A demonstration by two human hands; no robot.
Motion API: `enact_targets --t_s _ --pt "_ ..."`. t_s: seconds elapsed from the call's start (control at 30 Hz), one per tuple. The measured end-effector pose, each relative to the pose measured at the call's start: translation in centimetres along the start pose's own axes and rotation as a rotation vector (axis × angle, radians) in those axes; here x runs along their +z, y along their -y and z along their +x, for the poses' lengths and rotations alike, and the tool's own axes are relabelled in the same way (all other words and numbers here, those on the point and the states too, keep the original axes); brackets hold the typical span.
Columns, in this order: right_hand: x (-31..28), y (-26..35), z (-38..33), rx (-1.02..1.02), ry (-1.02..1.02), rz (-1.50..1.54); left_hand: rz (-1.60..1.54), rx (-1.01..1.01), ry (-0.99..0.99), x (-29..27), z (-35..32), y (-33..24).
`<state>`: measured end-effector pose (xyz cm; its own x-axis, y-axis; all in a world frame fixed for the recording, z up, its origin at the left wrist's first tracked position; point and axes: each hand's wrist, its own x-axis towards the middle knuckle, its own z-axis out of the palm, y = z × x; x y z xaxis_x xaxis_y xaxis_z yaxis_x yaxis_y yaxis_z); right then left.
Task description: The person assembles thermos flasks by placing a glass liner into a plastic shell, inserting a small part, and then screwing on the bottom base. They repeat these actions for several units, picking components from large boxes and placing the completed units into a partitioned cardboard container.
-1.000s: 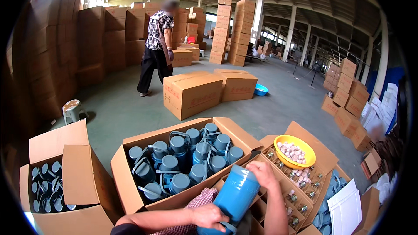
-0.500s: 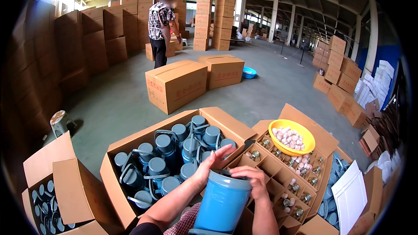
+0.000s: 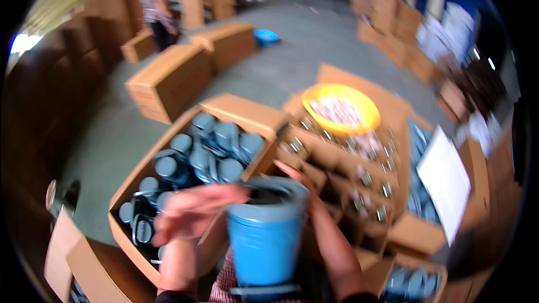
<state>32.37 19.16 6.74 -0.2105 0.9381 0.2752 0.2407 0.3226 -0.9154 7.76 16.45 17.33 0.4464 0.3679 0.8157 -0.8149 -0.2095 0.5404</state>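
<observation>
A blue thermos casing (image 3: 264, 241) stands upright close in front of me, with a grey-blue rim and a dark opening on top. My right hand (image 3: 302, 186) curves round the right side of that rim, one finger stretched out behind it. At the rim's left edge is my left hand (image 3: 196, 207), so smeared by motion that its fingers cannot be read. Whether it touches the casing is unclear. To the left, an open carton (image 3: 130, 249) holds several blue thermoses (image 3: 174, 169) with grey-blue caps and handles.
Right of the casing, a divided carton (image 3: 328, 182) holds glass necks. A yellow basin (image 3: 368, 115) of small pale pieces rests on it. A white sheet (image 3: 444, 177) leans beside more blue items. Beyond are closed cartons (image 3: 174, 81), a blue basin (image 3: 266, 37) and another person (image 3: 157, 8).
The view has swung right and blurred. The casing has become more upright. My left hand has come down from its raised place to the rim's left; my right hand has shifted to the rim's right side.
</observation>
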Motion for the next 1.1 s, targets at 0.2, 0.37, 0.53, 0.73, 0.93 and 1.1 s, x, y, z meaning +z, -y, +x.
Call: enact_targets --t_s 0.2,0.37,0.53,0.73,0.93,1.1 --pt "6.0 -1.4 -1.2 -0.024 -0.079 0.352 1.075 -0.362 -0.194 -0.2 -0.9 -1.0" --pt "1.0 -6.3 -7.7 0.397 -0.25 0.326 1.269 -0.58 -0.682 -2.6 2.1 -2.2" --pt "-9.3 -12.1 -12.5 0.591 -0.593 -0.592 1.153 -0.723 -0.401 -1.8 2.4 0.4" --pt "-14.4 -18.5 -12.0 0.921 -0.22 -1.171 1.097 -0.734 -0.208 -2.4 3.5 2.6" --pt "-13.5 -21.4 -9.7 0.905 -0.245 -1.213 1.112 -0.742 -0.217 -2.5 4.0 2.9" --pt "-16.3 -18.8 -12.1 0.376 -0.662 -0.864 1.081 -0.785 -0.266 -3.5 3.2 3.8"
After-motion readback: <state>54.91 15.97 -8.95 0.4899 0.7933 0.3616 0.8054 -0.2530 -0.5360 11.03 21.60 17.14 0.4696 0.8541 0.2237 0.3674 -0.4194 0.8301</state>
